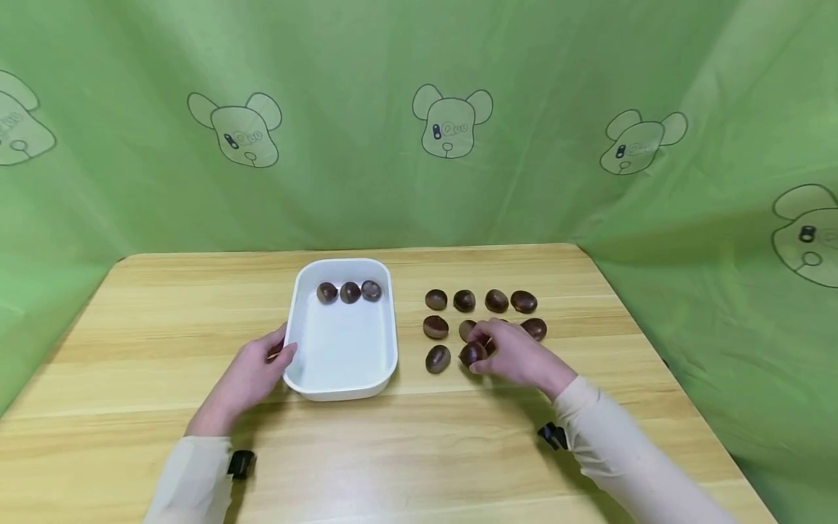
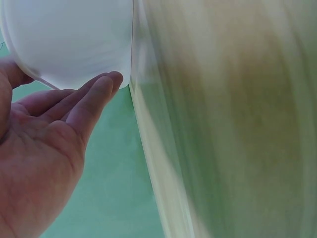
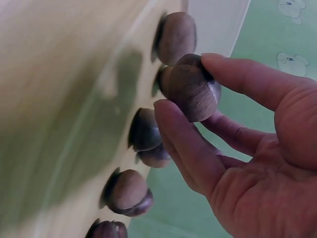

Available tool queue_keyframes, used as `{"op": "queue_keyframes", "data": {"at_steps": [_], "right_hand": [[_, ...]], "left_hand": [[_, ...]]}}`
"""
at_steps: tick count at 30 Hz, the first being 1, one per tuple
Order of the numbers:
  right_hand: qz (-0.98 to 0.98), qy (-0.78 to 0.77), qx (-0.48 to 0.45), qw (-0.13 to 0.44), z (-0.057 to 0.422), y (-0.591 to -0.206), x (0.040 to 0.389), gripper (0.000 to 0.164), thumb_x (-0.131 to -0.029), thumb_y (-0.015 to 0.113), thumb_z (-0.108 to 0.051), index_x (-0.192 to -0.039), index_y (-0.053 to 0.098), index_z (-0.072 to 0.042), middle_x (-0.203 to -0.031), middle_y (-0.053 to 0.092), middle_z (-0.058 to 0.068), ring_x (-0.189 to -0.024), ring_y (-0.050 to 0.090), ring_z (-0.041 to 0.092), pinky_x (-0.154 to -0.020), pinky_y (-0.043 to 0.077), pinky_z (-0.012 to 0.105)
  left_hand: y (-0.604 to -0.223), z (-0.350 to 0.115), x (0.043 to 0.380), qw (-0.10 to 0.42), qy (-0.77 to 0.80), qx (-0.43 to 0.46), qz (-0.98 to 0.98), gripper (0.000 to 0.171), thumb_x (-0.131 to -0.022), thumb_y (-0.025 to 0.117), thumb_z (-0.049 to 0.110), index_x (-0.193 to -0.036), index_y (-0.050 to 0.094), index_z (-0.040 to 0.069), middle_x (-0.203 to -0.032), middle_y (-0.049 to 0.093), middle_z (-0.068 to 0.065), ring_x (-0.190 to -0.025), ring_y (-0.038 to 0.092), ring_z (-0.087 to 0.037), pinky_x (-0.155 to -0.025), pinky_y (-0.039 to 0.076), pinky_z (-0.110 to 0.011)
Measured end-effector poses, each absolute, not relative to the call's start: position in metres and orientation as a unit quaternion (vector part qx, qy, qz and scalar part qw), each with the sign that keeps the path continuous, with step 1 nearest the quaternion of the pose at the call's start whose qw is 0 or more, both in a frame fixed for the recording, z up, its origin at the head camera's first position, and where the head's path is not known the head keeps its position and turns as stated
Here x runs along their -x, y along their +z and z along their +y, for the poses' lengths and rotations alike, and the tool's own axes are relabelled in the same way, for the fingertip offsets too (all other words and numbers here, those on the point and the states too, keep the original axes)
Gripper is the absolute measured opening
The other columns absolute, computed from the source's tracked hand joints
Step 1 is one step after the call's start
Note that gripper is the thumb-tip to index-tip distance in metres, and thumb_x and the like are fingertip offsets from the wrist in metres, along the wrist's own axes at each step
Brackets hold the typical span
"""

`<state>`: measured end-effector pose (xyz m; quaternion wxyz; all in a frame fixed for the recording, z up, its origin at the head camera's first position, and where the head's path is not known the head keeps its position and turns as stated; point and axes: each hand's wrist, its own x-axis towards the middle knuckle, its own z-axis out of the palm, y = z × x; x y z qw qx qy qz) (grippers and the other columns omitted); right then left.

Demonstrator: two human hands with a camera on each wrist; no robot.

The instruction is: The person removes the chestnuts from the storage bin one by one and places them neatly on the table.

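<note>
Between the thumb and fingers of my right hand (image 1: 517, 354) is a glossy brown chestnut (image 1: 471, 354), pinched among the loose chestnuts. Up close in the right wrist view, the pinched chestnut (image 3: 192, 94) shows its dull, pale brown base. My left hand (image 1: 252, 372) grips the left wall of a white rectangular tray (image 1: 340, 395), thumb at the rim and fingers along the outside. Three chestnuts (image 1: 350, 292) sit in a row at the tray's far end. Part of the loose group is hidden behind my right hand.
Several chestnuts lie in rough rows right of the tray, including a far-row chestnut (image 1: 464, 300) and a near-left chestnut (image 1: 438, 359). They rest on a wooden table (image 1: 393, 458). A green curtain (image 1: 366, 182) with mouse-head drawings surrounds the table's back and sides.
</note>
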<state>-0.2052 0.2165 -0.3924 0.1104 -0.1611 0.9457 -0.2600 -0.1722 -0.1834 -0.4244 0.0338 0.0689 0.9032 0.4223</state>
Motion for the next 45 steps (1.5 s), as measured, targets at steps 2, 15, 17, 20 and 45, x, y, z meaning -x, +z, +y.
{"op": "queue_keyframes", "data": {"at_steps": [2, 15, 17, 20, 45], "right_hand": [[0.946, -0.261, 0.154, 0.115, 0.218, -0.396, 0.205, 0.043, -0.076, 0.084, -0.013, -0.114, 0.066, -0.005, -0.104, 0.064, 0.005, -0.094, 0.059, 0.025, -0.084, 0.052, 0.045], [0.949, -0.237, 0.173, 0.113, 0.221, -0.412, 0.205, 0.040, -0.075, 0.084, -0.013, -0.110, 0.066, -0.007, -0.105, 0.060, 0.007, -0.099, 0.057, 0.026, -0.090, 0.050, 0.047], [0.951, -0.231, 0.176, 0.106, 0.220, -0.413, 0.205, 0.039, -0.075, 0.084, -0.013, -0.109, 0.067, -0.006, -0.106, 0.061, 0.007, -0.100, 0.057, 0.027, -0.091, 0.050, 0.047], [0.953, -0.224, 0.179, 0.096, 0.219, -0.414, 0.206, 0.039, -0.075, 0.085, -0.013, -0.109, 0.067, -0.006, -0.105, 0.062, 0.007, -0.100, 0.057, 0.027, -0.090, 0.050, 0.046], [0.955, -0.223, 0.170, 0.101, 0.220, -0.409, 0.198, 0.047, -0.079, 0.082, -0.019, -0.118, 0.063, -0.002, -0.108, 0.061, 0.007, -0.098, 0.058, 0.025, -0.088, 0.052, 0.044]], "left_hand": [[-0.424, -0.183, 0.172, 0.035, 0.423, -0.069, 0.903, 0.054, -0.105, 0.047, 0.022, -0.149, 0.032, -0.005, -0.142, 0.045, -0.027, -0.124, 0.051, -0.041, -0.101, 0.045, -0.049], [-0.425, -0.184, 0.170, 0.041, 0.423, -0.060, 0.903, 0.055, -0.105, 0.048, 0.023, -0.149, 0.032, -0.005, -0.142, 0.045, -0.028, -0.125, 0.050, -0.042, -0.101, 0.045, -0.049], [-0.425, -0.184, 0.170, 0.041, 0.423, -0.061, 0.903, 0.055, -0.105, 0.048, 0.023, -0.149, 0.032, -0.006, -0.143, 0.045, -0.028, -0.125, 0.050, -0.042, -0.101, 0.045, -0.049], [-0.425, -0.184, 0.170, 0.039, 0.424, -0.064, 0.902, 0.055, -0.105, 0.048, 0.022, -0.149, 0.032, -0.006, -0.142, 0.045, -0.028, -0.124, 0.051, -0.042, -0.101, 0.045, -0.049], [-0.423, -0.183, 0.172, 0.038, 0.423, -0.067, 0.903, 0.055, -0.105, 0.048, 0.022, -0.149, 0.031, -0.006, -0.143, 0.044, -0.028, -0.124, 0.050, -0.042, -0.101, 0.045, -0.049]]}}
